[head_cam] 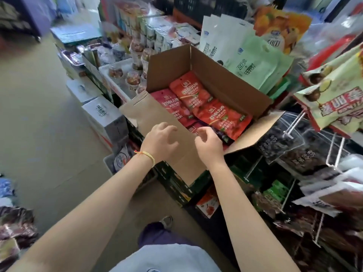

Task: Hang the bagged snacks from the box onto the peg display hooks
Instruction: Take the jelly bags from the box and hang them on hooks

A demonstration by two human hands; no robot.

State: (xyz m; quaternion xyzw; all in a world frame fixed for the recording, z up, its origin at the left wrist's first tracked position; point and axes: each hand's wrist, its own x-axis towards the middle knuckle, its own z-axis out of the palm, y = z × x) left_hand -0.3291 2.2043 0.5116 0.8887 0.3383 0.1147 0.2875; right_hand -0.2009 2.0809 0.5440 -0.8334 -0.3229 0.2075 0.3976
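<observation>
1. The left hand [160,139] is hovering over the near flap of the cardboard box [216,79], fingers spread and loosely bent, holding nothing; a thin yellow string bracelet [148,155] is circling its wrist.
2. The right hand [209,145] is hanging just beside the left, above the box's near edge, fingers curled loosely with the thumb apart; it is gripping nothing.
3. The box is plain brown corrugated card, rectangular, its flaps standing and lying open, just beyond both hands.
4. Glossy flat snack bags [218,114] are lying inside it, just ahead of the right fingertips: smooth red and orange plastic pouches with white lettering.
5. An orange bag [186,93] farther from the hands is showing a punched hang hole at its far end, its long axis running away from the hands toward the far flap; the nearest bag is lying angled, its long axis slanting to the right.
6. To the right of the right hand, thin white wire peg hooks [294,124] are sticking out, bare at their tips, with dark crinkled packets [275,142] hanging beneath them.
</observation>
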